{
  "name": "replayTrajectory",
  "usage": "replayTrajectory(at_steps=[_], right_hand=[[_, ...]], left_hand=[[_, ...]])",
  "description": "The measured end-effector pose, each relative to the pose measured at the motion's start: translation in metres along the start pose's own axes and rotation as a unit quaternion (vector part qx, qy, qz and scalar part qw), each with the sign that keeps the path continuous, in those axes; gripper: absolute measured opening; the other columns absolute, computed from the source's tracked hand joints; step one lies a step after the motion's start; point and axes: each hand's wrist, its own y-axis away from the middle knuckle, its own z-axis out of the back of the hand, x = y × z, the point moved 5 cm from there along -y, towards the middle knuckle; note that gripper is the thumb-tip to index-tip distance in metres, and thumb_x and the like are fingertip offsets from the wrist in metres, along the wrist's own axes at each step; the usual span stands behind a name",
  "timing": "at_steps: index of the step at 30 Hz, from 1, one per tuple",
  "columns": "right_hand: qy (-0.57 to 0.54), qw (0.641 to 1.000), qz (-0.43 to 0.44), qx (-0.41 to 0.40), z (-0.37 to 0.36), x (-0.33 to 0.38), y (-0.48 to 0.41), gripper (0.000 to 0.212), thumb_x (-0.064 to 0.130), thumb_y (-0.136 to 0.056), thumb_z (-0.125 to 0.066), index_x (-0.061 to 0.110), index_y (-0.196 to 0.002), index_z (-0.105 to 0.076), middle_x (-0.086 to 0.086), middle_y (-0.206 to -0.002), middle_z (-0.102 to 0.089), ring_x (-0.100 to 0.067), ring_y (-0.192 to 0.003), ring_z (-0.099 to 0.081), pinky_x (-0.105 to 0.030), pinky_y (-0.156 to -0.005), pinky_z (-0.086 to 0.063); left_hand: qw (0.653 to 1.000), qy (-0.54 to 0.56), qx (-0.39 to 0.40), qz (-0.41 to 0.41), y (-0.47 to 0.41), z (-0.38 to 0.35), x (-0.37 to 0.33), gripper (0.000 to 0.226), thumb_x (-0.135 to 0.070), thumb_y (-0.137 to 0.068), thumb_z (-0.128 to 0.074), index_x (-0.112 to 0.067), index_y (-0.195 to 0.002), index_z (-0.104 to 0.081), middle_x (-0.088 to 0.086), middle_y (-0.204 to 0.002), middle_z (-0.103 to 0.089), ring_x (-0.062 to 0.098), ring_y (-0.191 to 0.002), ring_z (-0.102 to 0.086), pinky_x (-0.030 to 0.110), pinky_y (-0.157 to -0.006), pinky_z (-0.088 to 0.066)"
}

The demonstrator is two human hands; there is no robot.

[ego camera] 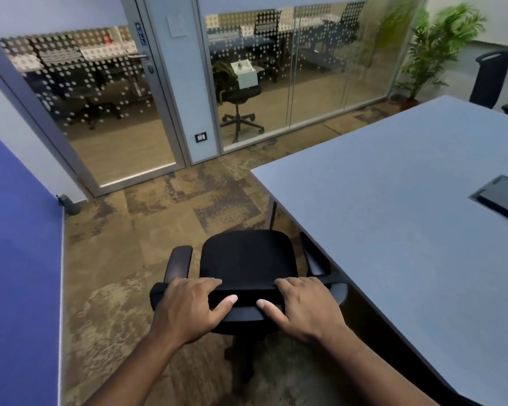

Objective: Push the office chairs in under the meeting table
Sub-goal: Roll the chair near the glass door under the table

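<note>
The table (393,206) fills the space to the right of your hands, its near edge running just beside your right wrist and its corner ahead of your right hand. A dark hatch (502,196) sits in its top, well off to the right. The carpet (106,273) spreads ahead and to the left of your hands. The chair (247,259) is directly under your hands, facing away from you, standing on open floor beside the table; its right armrest (314,256) lies just beside the table edge, its seat not under the top. A second chair (491,77) stands far ahead at the table's far side. Your left hand (188,306) and right hand (308,306) both curl over the top of the chair's backrest, fingers wrapped forward, thumbs pressed on the near face.
</note>
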Motion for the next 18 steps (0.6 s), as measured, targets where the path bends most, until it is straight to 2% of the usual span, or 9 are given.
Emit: replayTrajectory(at_steps=[5, 9, 11, 14, 18], right_hand=[[-0.010, 0.999, -0.044, -0.009, 0.004, 0.005, 0.017, 0.090, 0.089, -0.099, -0.008, 0.024, -0.116, -0.068, 0.002, -0.113, -0.074, -0.020, -0.105, -0.067, -0.045, -0.100, -0.050], [-0.002, 0.996, -0.083, -0.028, 0.006, 0.012, 0.027, 0.077, 0.088, -0.101, -0.009, 0.027, -0.094, -0.056, 0.005, -0.094, -0.067, -0.019, -0.092, -0.064, -0.042, -0.091, -0.049], [0.001, 0.994, -0.102, -0.032, 0.006, 0.016, 0.029, 0.074, 0.087, -0.101, -0.010, 0.028, -0.090, -0.052, 0.006, -0.089, -0.064, -0.019, -0.088, -0.063, -0.042, -0.088, -0.049], [-0.002, 0.991, -0.130, -0.039, 0.006, 0.021, 0.031, 0.072, 0.086, -0.101, -0.009, 0.028, -0.091, -0.051, 0.006, -0.091, -0.064, -0.019, -0.089, -0.062, -0.042, -0.088, -0.049], [-0.007, 0.986, -0.161, -0.039, 0.005, 0.026, 0.035, 0.072, 0.084, -0.101, -0.008, 0.028, -0.097, -0.053, 0.004, -0.098, -0.065, -0.020, -0.096, -0.063, -0.043, -0.092, -0.050]], left_hand=[[0.999, 0.008, 0.015, -0.048, -0.011, -0.001, -0.001, 0.076, -0.083, -0.094, -0.041, -0.028, -0.129, -0.078, -0.013, -0.122, -0.080, 0.010, -0.113, -0.072, 0.036, -0.094, -0.049], [0.995, 0.007, 0.030, -0.092, -0.026, -0.003, 0.002, 0.079, -0.087, -0.095, -0.034, -0.031, -0.131, -0.077, -0.015, -0.122, -0.079, 0.008, -0.112, -0.071, 0.034, -0.092, -0.047], [0.992, 0.003, 0.036, -0.118, -0.036, -0.005, 0.003, 0.080, -0.088, -0.095, -0.032, -0.032, -0.132, -0.076, -0.016, -0.123, -0.078, 0.008, -0.113, -0.071, 0.032, -0.090, -0.044], [0.988, 0.008, 0.038, -0.151, -0.051, -0.006, 0.007, 0.078, -0.088, -0.096, -0.030, -0.034, -0.130, -0.076, -0.018, -0.123, -0.078, 0.006, -0.113, -0.071, 0.028, -0.087, -0.041], [0.981, 0.029, 0.047, -0.187, -0.071, -0.012, 0.010, 0.080, -0.089, -0.096, -0.027, -0.036, -0.131, -0.076, -0.020, -0.126, -0.077, 0.004, -0.116, -0.070, 0.029, -0.092, -0.046]])
